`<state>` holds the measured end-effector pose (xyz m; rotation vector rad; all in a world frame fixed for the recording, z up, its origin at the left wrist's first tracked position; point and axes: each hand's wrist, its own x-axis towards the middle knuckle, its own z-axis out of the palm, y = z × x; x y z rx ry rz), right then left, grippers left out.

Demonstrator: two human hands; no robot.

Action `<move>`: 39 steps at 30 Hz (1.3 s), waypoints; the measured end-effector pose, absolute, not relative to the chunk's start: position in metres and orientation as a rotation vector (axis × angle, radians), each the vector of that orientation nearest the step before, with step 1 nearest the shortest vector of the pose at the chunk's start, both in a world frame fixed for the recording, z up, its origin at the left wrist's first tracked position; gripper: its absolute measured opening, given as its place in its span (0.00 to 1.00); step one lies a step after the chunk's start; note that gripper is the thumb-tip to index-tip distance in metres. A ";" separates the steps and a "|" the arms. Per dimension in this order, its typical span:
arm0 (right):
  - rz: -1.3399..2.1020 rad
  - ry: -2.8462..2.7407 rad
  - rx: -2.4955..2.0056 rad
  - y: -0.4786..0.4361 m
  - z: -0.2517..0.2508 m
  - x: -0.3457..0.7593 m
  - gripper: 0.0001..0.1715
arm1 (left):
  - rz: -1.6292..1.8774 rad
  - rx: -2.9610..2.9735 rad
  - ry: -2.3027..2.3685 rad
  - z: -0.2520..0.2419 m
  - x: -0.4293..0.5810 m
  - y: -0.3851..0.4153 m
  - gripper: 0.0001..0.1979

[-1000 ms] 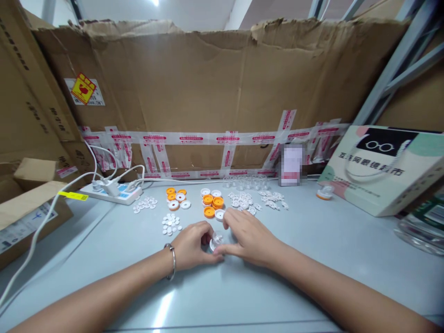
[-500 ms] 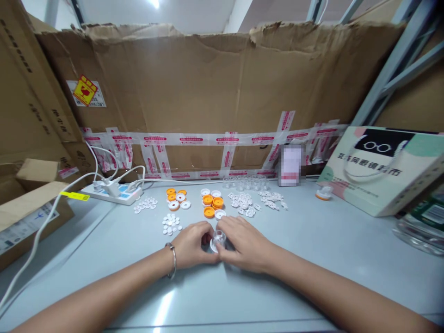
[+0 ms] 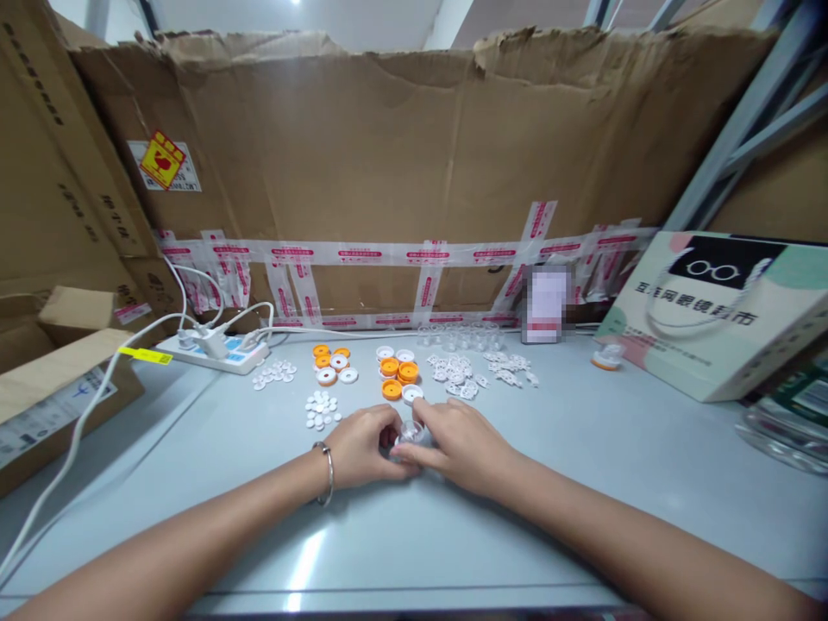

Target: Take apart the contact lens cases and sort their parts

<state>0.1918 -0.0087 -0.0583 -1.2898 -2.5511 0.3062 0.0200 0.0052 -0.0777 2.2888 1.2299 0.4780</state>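
Observation:
My left hand [image 3: 362, 448] and my right hand [image 3: 456, 444] meet at the middle of the grey table [image 3: 582, 466], fingertips pinched together on a small clear plastic cap [image 3: 409, 434]. A metal bangle sits on my left wrist. Just beyond the hands lie orange and white round caps [image 3: 398, 375], a second cluster of orange and white caps [image 3: 331, 364], two patches of small white discs [image 3: 322, 408], and a heap of small white plastic pieces [image 3: 475, 373].
A white power strip [image 3: 213, 349] with cables lies at the back left. Taped cardboard walls stand behind. An open cardboard box [image 3: 58, 379] sits at left. A printed paper bag [image 3: 718, 310] leans at right, with a single orange-based cap [image 3: 606, 356] beside it.
My right hand's fingers have closed in over the clear cap, meeting the left hand's fingertips. The view has tilted slightly.

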 end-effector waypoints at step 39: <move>0.248 -1.882 -1.242 0.061 -0.039 0.237 0.15 | 0.470 2.302 1.187 -0.082 0.011 0.003 0.15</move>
